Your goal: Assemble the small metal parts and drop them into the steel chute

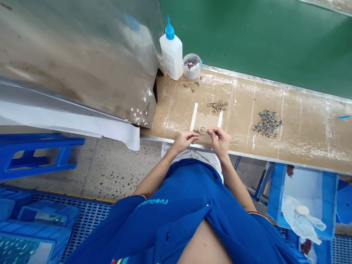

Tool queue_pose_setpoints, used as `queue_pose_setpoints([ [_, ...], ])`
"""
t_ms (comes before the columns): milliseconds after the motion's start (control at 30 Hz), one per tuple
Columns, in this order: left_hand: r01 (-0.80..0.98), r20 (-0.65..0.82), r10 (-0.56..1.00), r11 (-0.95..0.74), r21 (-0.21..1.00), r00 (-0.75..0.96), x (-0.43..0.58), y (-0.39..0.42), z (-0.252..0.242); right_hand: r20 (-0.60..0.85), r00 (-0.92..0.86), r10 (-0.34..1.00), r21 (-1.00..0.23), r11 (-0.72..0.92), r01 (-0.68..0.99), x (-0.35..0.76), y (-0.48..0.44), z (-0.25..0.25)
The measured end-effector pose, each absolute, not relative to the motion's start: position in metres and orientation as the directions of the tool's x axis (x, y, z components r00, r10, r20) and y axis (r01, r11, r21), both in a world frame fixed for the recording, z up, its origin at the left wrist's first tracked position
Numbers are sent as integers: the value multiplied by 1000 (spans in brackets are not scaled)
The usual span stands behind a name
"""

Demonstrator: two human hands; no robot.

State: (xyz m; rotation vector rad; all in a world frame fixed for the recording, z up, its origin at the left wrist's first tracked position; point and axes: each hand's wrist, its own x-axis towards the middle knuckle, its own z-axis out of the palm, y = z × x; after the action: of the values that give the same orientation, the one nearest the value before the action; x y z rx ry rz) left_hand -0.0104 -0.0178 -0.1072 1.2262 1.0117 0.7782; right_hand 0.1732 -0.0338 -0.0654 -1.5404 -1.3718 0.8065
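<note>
My left hand [183, 141] is at the table's near edge, thumb and fingertips pinched together; whatever they hold is too small to make out. Opposite it, my right hand [220, 142] is closed in a pinch beside a small pale ring-shaped piece [202, 129]. Something thin and dark shows at the right fingertips, its kind unclear. Two white strips, a left one [194, 116] and a right one [220, 119], flank a piece of cardboard [209, 120]. Just beyond it is a pile of small gold-coloured metal parts [218, 106].
Small blue-and-gold parts [267, 124] are heaped to the right. A white bottle with a blue nozzle [172, 55] stands at the back left beside a round tub [191, 66]. A metal housing [110, 55] borders the left side. Below right is a blue crate [277, 194].
</note>
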Motion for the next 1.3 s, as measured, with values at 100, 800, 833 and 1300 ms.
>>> queue_pose_setpoints([
  [100, 54, -195, 903, 189, 980, 382, -10, -18, -108, 116, 127, 985, -895, 48, 443, 170, -38, -62],
  [800, 62, -92, 907, 73, 995, 412, -10, -18, -108, 183, 57, 982, -858, 131, 496, 164, -37, -69],
  [833, 62, -94, 906, 75, 995, 412, -10, -18, -109, 186, 58, 981, -859, 134, 494, 163, -38, -69],
  [1300, 31, -163, 903, 164, 986, 397, -10, -19, -111, 218, 219, 951, -897, 107, 430, 173, -30, -71],
])
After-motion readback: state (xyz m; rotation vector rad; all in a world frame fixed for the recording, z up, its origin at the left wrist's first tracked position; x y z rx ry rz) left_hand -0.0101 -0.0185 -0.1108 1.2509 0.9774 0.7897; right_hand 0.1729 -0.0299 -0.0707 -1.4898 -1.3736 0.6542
